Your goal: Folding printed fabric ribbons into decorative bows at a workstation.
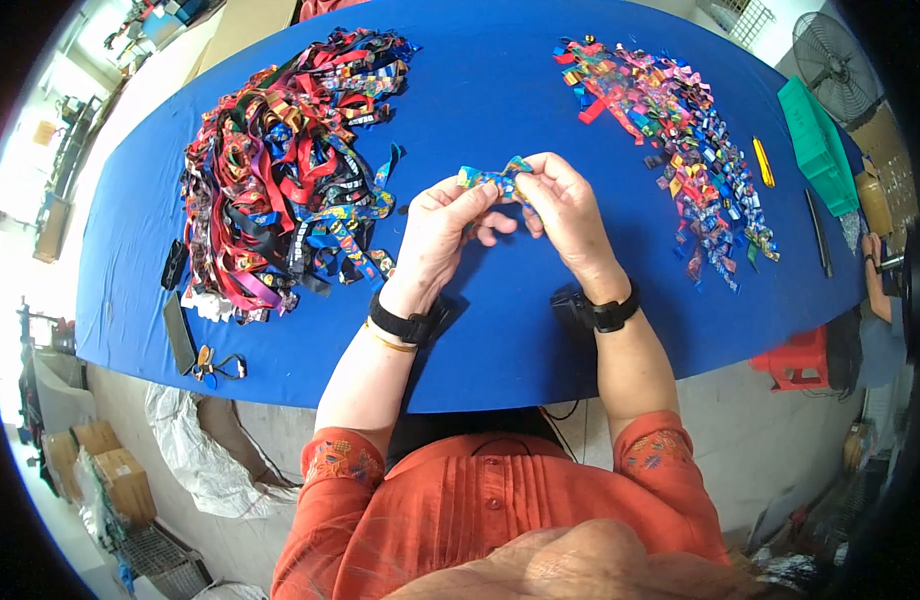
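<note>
Head view, ribbon (507,182): pinched by my left hand (442,218) and right hand (572,208), seemingly for steadiness.
Straps (270,170): toward table's (500,340) left edge, likely for reach.

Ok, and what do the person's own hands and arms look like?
The left hand and right hand are ungloved. Each wrist wears a black strap with a dark boxy piece on its inner side; a thin gold-coloured bracelet sits by the left strap. The orange-red sleeves end around the elbows, with multicoloured embroidery near their edges.
</note>
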A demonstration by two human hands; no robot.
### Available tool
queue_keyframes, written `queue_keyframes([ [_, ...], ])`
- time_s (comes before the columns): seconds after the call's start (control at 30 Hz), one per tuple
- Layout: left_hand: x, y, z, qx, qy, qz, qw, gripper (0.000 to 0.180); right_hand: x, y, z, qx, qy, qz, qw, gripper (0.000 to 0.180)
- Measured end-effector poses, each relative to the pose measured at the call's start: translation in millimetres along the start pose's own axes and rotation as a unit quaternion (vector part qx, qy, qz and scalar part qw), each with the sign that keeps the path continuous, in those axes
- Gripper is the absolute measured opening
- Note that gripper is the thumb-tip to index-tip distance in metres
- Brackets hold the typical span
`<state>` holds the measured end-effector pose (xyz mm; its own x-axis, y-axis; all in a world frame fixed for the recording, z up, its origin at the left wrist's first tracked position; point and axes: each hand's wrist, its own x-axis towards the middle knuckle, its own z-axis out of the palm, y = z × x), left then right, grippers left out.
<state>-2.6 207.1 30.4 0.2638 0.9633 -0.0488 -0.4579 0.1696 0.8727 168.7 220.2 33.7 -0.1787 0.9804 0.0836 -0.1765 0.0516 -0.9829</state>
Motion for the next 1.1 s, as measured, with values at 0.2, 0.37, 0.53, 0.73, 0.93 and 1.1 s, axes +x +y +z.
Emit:
queue_keyframes([
  [0.2, 2.0, 1.0, -2.0, -0.098, -0.018, -0.030, 0.995, 0.040, 2.0, 1.5, -6.4, 0.016, 0.001, 0.021, 1.000, 0.011],
  [0.37, 3.2, -1.0, -1.2, -0.063, -0.024, -0.024, 0.997, 0.037, 0.3, -0.2, -5.5, 0.008, 0.002, 0.017, 1.000, 0.011],
  [0.53, 2.0, -6.0, -1.0, -0.027, -0.012, 0.037, 0.999, 0.021, -1.3, -3.3, -2.1, 0.015, -0.010, 0.020, 1.000, 0.014],
  [0.73, 2.1, -4.6, 0.6, -0.016, 0.020, 0.036, 0.999, 0.018, -3.1, -6.7, -1.7, 0.012, 0.007, 0.028, 1.000, 0.016],
  [0.93, 1.6, -3.8, 0.0, -0.007, 0.023, 0.027, 0.999, 0.020, -2.7, -5.2, -1.0, 0.001, 0.012, 0.005, 1.000, 0.016],
  [1.1, 1.7, -2.5, 3.7, -0.011, 0.030, 0.033, 0.999, 0.020, -1.7, -1.0, -0.9, -0.032, 0.014, -0.005, 0.999, 0.014],
])
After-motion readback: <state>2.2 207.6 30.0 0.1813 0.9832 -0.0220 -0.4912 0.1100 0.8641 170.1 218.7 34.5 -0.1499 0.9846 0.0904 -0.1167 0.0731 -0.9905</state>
